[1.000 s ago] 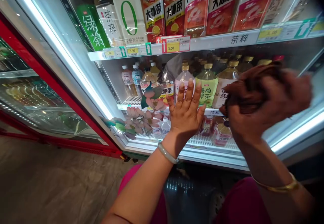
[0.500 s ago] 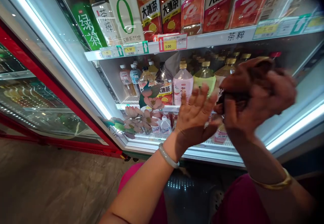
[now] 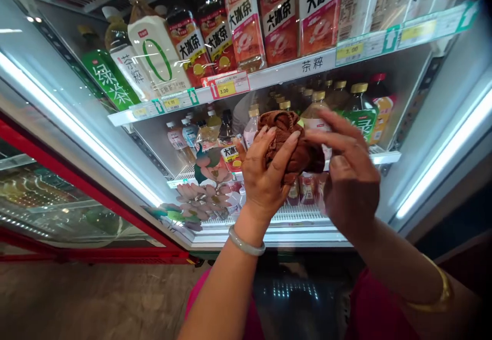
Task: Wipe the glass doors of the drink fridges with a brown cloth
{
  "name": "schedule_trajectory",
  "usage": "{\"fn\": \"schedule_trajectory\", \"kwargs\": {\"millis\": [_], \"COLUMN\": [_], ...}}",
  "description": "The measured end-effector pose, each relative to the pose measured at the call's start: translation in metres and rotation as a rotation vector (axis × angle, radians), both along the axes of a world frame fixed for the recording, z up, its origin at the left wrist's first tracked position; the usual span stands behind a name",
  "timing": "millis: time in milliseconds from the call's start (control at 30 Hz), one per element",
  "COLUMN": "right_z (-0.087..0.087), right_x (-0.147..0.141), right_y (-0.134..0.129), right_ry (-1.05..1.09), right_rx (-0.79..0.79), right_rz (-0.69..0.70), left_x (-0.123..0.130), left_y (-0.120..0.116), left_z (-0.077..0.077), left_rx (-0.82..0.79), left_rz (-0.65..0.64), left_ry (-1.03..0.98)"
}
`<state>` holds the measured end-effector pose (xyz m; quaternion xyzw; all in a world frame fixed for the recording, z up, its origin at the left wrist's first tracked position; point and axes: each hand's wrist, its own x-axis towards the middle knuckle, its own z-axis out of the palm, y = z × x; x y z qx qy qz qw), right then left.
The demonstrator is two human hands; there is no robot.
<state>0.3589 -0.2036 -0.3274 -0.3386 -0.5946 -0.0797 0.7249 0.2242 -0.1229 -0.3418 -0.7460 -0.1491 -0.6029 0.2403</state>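
A crumpled brown cloth [image 3: 283, 148] is bunched in front of the middle shelf of a lit drinks cooler. My left hand [image 3: 263, 173], with a pale bangle on its wrist, has its fingers closed over the near side of the cloth. Just to the right, my right hand [image 3: 351, 181] points its long fingers toward the cloth, apart from one another, with nothing seen in them; its fingertips are at or close to the cloth's edge, and contact cannot be made out. Behind the cloth stand a pink-labelled bottle [image 3: 251, 125] and a clear gold-capped bottle [image 3: 317, 105], both partly hidden.
Large iced-tea bottles [image 3: 282, 20] line the upper shelf, above a price rail [image 3: 277, 76]. Green tea bottles [image 3: 360, 109] stand at the middle shelf's right. Flower decals [image 3: 205, 196] are at lower left, beside the red cooler frame [image 3: 126, 207]. A light strip [image 3: 446, 161] runs down the right wall.
The brown cloth has passed from my right hand to my left, moving left and down. My left hand, spread before, has closed on it. The view has shifted too.
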Motion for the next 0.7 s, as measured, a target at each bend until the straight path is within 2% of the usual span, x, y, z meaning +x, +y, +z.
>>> {"fn": "schedule_trajectory", "kwargs": {"millis": [67,100,167,233,300,467,533,633,700], "right_z": [-0.001,-0.003,-0.007,-0.010,-0.012,-0.014,-0.015,-0.017,-0.017], "right_x": [0.016,0.022,0.030,0.031,0.028,0.029,0.031,0.032,0.031], "right_y": [0.016,0.025,0.040,0.047,0.049,0.045,0.045,0.045,0.045], "right_ry": [-0.205,-0.302,-0.416,-0.437,-0.446,-0.438,-0.438,-0.436,-0.431], "right_rx": [0.148,0.165,0.086,0.011,-0.004,-0.011,-0.021,-0.006,0.029], "right_rz": [-0.393,-0.543,-0.707,-0.751,-0.754,-0.752,-0.741,-0.705,-0.677], "left_x": [-0.005,-0.009,-0.017,-0.022,-0.021,0.005,0.007,-0.007,-0.016], "left_y": [-0.001,-0.002,-0.003,-0.005,-0.011,-0.025,-0.023,-0.015,-0.010], "left_z": [0.007,0.011,0.020,0.025,0.023,-0.013,-0.018,0.001,0.019], "left_rx": [0.029,0.036,0.041,0.039,0.015,0.007,-0.002,-0.020,-0.013], "left_rz": [0.032,0.047,0.088,0.135,0.176,0.153,0.135,0.097,0.071], "left_ry": [-0.021,-0.045,-0.120,-0.202,-0.225,-0.049,0.013,0.073,-0.014]}}
